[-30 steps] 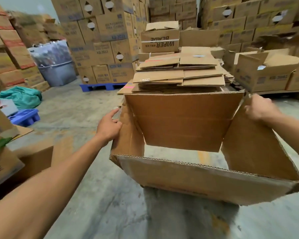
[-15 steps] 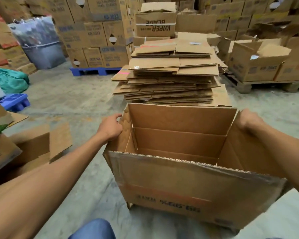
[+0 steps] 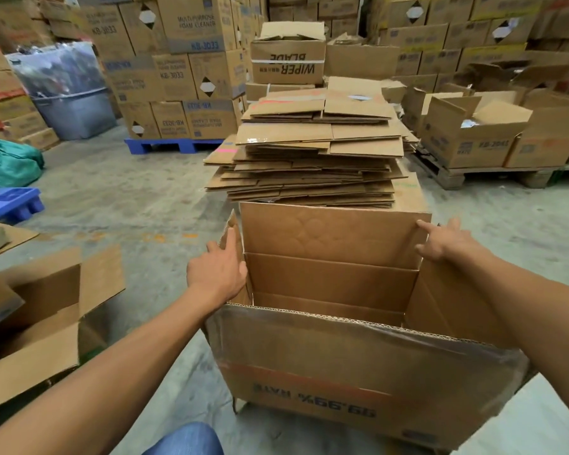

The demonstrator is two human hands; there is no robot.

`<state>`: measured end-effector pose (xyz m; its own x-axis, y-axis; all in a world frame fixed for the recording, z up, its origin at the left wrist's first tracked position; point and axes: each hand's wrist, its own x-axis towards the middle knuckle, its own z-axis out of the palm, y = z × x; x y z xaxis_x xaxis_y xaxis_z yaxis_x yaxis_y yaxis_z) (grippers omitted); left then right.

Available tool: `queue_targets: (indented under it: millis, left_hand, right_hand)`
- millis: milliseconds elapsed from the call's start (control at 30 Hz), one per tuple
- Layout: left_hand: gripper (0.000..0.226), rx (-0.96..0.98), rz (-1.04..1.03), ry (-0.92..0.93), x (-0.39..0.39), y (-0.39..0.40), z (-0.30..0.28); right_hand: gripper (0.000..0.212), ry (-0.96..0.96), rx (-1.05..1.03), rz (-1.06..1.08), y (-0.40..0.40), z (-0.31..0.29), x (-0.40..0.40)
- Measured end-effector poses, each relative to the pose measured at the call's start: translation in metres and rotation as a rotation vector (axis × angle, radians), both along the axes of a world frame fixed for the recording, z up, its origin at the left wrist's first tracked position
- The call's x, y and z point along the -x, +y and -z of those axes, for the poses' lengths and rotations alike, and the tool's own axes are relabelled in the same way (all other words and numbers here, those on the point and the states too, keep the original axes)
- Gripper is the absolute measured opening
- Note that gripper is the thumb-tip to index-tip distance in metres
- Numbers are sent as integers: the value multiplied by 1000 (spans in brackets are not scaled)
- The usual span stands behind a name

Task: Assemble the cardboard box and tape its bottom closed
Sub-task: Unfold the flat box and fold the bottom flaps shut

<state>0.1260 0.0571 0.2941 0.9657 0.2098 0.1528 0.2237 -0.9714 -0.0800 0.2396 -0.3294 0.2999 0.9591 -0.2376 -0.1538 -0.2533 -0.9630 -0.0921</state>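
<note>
An opened brown cardboard box [image 3: 358,366] stands on the concrete floor in front of me, its upper flaps raised and red and black print upside down on the near wall. My left hand [image 3: 217,274] lies flat against the outside of the left flap, fingers spread. My right hand [image 3: 444,243] rests with fingers apart on the top corner where the far flap meets the right flap. The far flap [image 3: 332,234] stands upright. I see no tape.
A tall stack of flattened cartons [image 3: 312,152] sits right behind the box. An open carton [image 3: 46,307] lies at left, pallets of stacked boxes [image 3: 178,67] ring the back, open boxes on a wooden pallet [image 3: 473,136] at right, blue crate [image 3: 14,201] far left.
The box came down from a tilted, lifted pose to stand on the floor. Both hands loosened from gripping the side flaps to resting on them with fingers spread.
</note>
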Motion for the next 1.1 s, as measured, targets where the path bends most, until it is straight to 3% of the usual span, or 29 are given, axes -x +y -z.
queue_targets:
  millis: [333,433,533,633,833,1000,1100]
  left_hand:
    - [95,99,233,115,20,16,-1]
    - [94,337,446,117,30,7,4]
    - [87,566,541,336,45,-9,8]
    - [85,483,607,591,54,-17,19]
    - [84,324,631,760,44,-21,18]
    - [79,175,581,829,21,-37,15]
    - [78,58,602,820,17,-45,26]
  right_hand:
    - [46,-40,-100,67,7,-7,-15]
    - [50,-58,-181,91,17,-5,-18]
    - [60,-39,-287,65,37,-4,-11]
    - [66,3,-459,90,51,4,0]
    - [69,122,-838,16,54,42,18]
    - [63,255,-354,-328,44,80,40]
    - [70,251,-186,-360,35,90,41]
